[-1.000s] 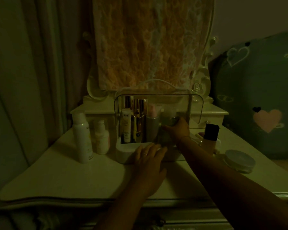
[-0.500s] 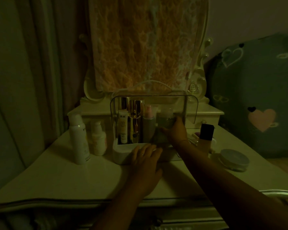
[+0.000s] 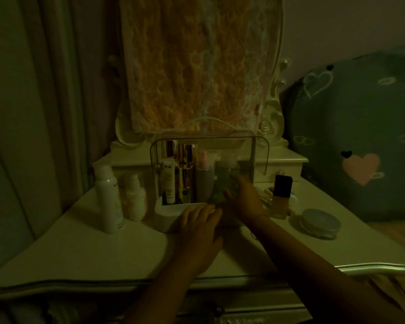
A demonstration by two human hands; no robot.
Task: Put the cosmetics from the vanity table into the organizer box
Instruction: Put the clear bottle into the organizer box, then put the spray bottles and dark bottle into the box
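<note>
Clear bottle (image 3: 223, 181) inside organizer box (image 3: 171, 218), right hand (image 3: 243, 197) wrapped round it; left hand (image 3: 200, 224) spread flat against box front.

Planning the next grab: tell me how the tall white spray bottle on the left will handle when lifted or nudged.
The tall white spray bottle stands upright on a narrow base, so a nudge near its cap would probably tip it. Its round body would likely roll once down. The smooth, glossy-looking surface may be slippery, so a grip around its middle seems safest.

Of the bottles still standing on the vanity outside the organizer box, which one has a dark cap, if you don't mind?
The foundation bottle, right of the organizer box. Its square cap is black; the tall white bottle and small pump bottle on the left are pale all over.
</note>
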